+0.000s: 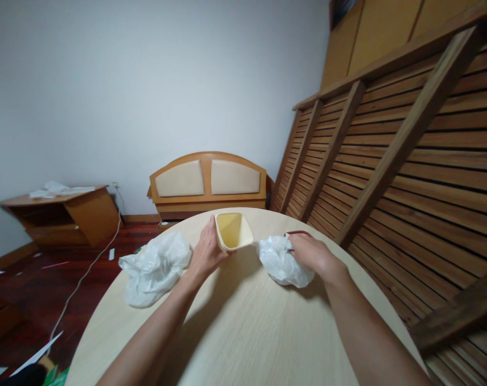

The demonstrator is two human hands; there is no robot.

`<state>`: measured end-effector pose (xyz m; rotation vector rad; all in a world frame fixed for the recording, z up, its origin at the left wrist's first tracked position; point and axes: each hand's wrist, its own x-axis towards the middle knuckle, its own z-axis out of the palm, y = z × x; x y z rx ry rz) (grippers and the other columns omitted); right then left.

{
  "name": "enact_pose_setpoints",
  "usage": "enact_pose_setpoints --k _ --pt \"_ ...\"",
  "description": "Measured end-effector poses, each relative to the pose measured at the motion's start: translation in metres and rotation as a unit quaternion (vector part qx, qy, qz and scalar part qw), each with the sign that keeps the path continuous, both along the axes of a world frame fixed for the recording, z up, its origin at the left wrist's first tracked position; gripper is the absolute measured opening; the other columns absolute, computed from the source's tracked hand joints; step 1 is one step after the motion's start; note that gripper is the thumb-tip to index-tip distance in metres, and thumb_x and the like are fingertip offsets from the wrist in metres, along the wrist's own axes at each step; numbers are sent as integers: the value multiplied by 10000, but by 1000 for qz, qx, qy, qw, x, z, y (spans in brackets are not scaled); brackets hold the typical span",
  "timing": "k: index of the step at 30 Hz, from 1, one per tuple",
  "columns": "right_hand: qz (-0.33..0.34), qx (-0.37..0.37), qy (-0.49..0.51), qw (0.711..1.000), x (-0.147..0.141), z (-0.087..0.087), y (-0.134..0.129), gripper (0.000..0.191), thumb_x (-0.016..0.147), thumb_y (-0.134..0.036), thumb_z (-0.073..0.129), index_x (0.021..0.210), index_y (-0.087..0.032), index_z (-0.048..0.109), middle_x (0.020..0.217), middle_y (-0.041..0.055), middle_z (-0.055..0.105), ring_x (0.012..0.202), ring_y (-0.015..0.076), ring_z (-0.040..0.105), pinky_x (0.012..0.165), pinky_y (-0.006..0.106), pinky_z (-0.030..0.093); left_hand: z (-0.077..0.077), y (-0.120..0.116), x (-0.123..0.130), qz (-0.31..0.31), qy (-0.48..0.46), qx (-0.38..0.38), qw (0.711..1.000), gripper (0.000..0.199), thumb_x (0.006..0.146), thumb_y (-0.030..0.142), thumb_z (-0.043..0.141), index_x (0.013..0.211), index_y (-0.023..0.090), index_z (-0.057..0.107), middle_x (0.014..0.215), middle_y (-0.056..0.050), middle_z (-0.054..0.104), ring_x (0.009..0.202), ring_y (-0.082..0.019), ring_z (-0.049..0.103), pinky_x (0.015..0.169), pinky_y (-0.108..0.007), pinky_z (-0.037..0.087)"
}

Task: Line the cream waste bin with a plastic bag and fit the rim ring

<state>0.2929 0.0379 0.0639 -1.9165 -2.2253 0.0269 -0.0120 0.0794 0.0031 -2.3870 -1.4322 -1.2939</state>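
Observation:
My left hand (pixel 209 247) is wrapped round the side of a pale yellow square container (pixel 234 231), tilted so that its open mouth faces me. No contents show inside it. To its right, my right hand (pixel 309 253) grips the upper right side of a crumpled white plastic bag (pixel 283 264), its fingertips partly hidden by the bag. Just behind that hand shows the edge of a dark red object (pixel 300 232), mostly covered, so I cannot tell its kind. A second white plastic bag (pixel 157 268), loosely bunched, lies left of my left forearm.
Everything rests on a round pale wooden table (pixel 243 327). A large slatted wooden panel (pixel 388 177) leans along the right. Beyond stands a headboard (pixel 207 179); at the left is a low wooden cabinet (pixel 72 214) with papers. A white cable (pixel 91 266) crosses the floor.

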Motion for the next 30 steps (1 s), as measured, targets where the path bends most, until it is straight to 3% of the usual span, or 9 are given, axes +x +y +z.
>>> enact_pose_setpoints --k 5,10,15,18,21,23,26,30 --pt "-23 27 6 999 -15 -25 1 264 894 -90 525 1083 -101 709 1218 241 671 1136 367 636 896 441 504 1 6 -6 -19 -136 -25 990 1063 609 440 895 1465 166 328 1450 -200 482 1387 -390 457 1154 -556 373" --pt "9 70 52 996 -21 -64 -10 414 906 -83 496 1300 -113 619 1457 183 556 1311 348 521 1077 477 438 -5 28 -13 -53 -283 -58 956 867 577 394 915 1276 173 453 1250 -123 605 1211 -311 605 1081 -507 451" --pt "55 96 113 987 -22 -94 -13 465 901 -95 495 1360 -83 565 1478 170 541 1390 302 459 1181 458 358 -7 51 -15 -48 -298 -65 951 826 594 400 909 1241 175 448 1209 -123 625 1176 -283 624 1077 -505 453" --pt "90 98 150 980 -23 -102 -12 475 884 -94 501 1353 -109 573 1451 155 568 1375 274 481 1191 457 353 -5 53 -13 -35 -286 -69 955 891 586 424 906 1290 167 425 1283 -149 583 1277 -315 555 1141 -543 377" --pt "126 92 182 971 -25 -106 -12 486 870 -99 517 1349 -132 586 1418 146 597 1355 265 503 1180 463 371 -9 34 -8 10 -248 -46 968 1018 543 415 922 1369 151 390 1452 -203 433 1463 -395 317 1229 -592 192" --pt "146 88 200 965 -25 -105 -14 498 866 -99 520 1356 -151 592 1394 141 614 1341 264 517 1171 472 378 -19 11 -4 61 -161 8 985 952 686 441 829 1438 133 333 1514 -227 355 1499 -403 234 1230 -602 191" --pt "176 79 220 956 -27 -102 -19 500 862 -102 535 1352 -176 609 1357 137 640 1315 263 540 1156 469 394 -43 -29 1 50 -88 19 995 771 888 395 623 1510 147 241 1490 -223 404 1435 -348 382 1169 -575 348" --pt "223 49 235 945 -32 -96 -29 440 886 -143 552 1319 -154 632 1321 156 656 1279 276 564 1132 468 421 -72 -59 1 -2 -50 -101 994 596 980 343 477 1518 167 288 1529 -194 425 1445 -301 411 1188 -546 358"
